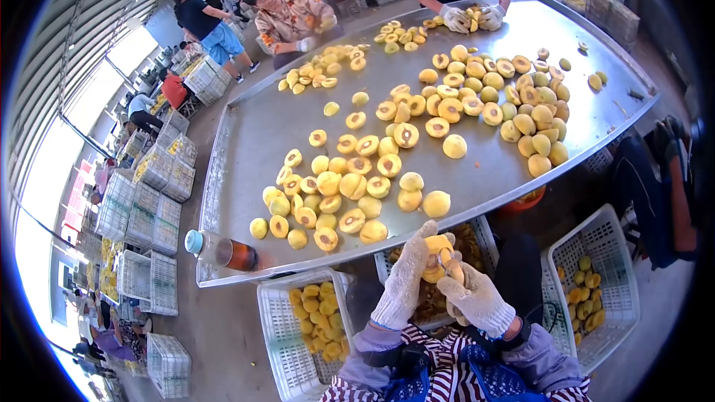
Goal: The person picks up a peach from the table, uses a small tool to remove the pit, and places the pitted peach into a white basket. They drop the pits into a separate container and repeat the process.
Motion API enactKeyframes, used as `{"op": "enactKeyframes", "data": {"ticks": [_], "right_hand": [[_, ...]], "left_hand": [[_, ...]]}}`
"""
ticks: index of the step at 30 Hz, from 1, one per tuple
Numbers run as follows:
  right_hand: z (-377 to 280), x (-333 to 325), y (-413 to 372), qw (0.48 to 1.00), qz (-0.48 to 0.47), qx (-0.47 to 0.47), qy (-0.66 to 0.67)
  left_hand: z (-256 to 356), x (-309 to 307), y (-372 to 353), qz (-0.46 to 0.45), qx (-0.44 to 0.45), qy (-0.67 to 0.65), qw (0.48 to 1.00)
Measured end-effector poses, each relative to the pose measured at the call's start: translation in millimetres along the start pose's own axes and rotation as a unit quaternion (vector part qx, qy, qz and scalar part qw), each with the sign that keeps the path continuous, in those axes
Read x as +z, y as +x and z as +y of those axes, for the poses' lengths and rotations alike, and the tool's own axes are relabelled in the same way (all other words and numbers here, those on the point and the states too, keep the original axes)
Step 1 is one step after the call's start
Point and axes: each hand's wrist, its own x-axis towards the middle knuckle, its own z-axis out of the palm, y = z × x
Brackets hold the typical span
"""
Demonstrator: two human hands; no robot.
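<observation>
Both my hands wear pale knit gloves and meet just past the near edge of the metal table. My left hand (pixel 406 283) is closed round a cut yellow peach (pixel 434 271), its fingers along the left side. From the right, my right hand (pixel 480 301) presses its curled fingers against the same fruit; whether it also grips a small tool is hidden. Below them sits a crate (pixel 485 242) holding brownish peach scraps (pixel 465 242). On the table (pixel 283 123), halved peaches (pixel 352 186) lie closest to my hands, several with brown centres showing.
A white crate of peach pieces (pixel 277 327) stands at my left, another crate (pixel 624 283) at my right. A bottle of dark liquid (pixel 237 254) lies by the table's left corner. More peaches (pixel 532 115) are heaped at right. Across the table, two people handle fruit; stacked crates (pixel 153 212) line the left.
</observation>
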Motion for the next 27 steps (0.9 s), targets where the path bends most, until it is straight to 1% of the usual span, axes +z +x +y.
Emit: {"op": "enactKeyframes", "data": {"ticks": [1, 2, 4, 6, 7, 8, 10, 11, 12, 14, 16, 18, 19, 21, 22, 25, 26, 27], "right_hand": [[-0.8, -3.5, 3.3, 1.0, 0.016, -0.006, -0.015], [0.6, -6.7, 4.6, 0.999, 0.023, -0.015, -0.018], [3.7, -12.9, 6.8, 0.998, 0.053, -0.034, -0.019], [6.2, -23.6, 1.3, 0.998, 0.058, -0.036, 0.007], [4.2, -28.9, -1.4, 0.997, 0.064, -0.031, 0.009], [2.4, -34.9, -2.2, 0.997, 0.067, -0.028, 0.01], [7.1, -45.9, -2.9, 0.997, 0.079, 0.0, 0.015], [9.0, -51.5, -4.3, 0.996, 0.088, 0.017, 0.009], [11.9, -56.7, -5.6, 0.995, 0.096, 0.035, 0.002], [27.4, -67.5, -0.9, 0.995, 0.095, 0.032, 0.028], [32.6, -73.7, 4.8, 0.995, 0.095, 0.029, 0.032], [25.6, -76.8, 6.7, 0.994, 0.099, 0.034, 0.029], [23.7, -78.3, 7.5, 0.994, 0.101, 0.038, 0.03], [32.4, -86.2, 10.4, 0.99, 0.135, -0.002, 0.027], [35.7, -91.5, 11.8, 0.988, 0.149, -0.024, 0.025], [42.8, -109.9, 13.6, 0.981, 0.167, 0.034, 0.097], [42.7, -115.2, 14.4, 0.981, 0.173, 0.05, 0.069], [48.4, -120.3, 17.1, 0.98, 0.177, 0.054, 0.069]], "left_hand": [[-1.6, -6.0, 3.9, -0.014, -0.02, 0.046, 0.999], [-8.6, -18.3, 9.1, -0.018, -0.068, 0.054, 0.996], [-12.3, -24.3, 21.4, -0.022, -0.087, 0.111, 0.99], [-1.8, -6.1, 37.2, 0.033, -0.117, 0.189, 0.974], [-16.5, -20.7, 55.5, 0.026, -0.11, 0.195, 0.974], [-14.7, -17.7, 67.1, 0.004, -0.129, 0.264, 0.956], [-8.7, -3.8, 97.1, -0.039, -0.159, 0.397, 0.903], [-12.5, 3.6, 111.8, -0.048, -0.167, 0.421, 0.89], [-16.8, 12.4, 128.5, -0.068, -0.178, 0.415, 0.89], [-24.3, 28.7, 162.7, -0.1, -0.199, 0.401, 0.888], [-43.1, 52.5, 196.4, -0.126, -0.072, 0.407, 0.902], [-50.9, 100.2, 205.9, -0.131, -0.051, 0.287, 0.948], [-53.1, 112.7, 207.3, -0.133, -0.041, 0.225, 0.964], [-65.4, 96.9, 214.8, -0.096, -0.013, 0.38, 0.92], [-68.5, 85.1, 216.1, -0.074, 0.003, 0.456, 0.887], [-40.5, 48.6, 196.0, -0.157, -0.044, 0.582, 0.797], [-33.0, 36.2, 191.9, -0.175, -0.036, 0.601, 0.779], [-25.8, 24.1, 188.3, -0.192, -0.029, 0.617, 0.762]]}}
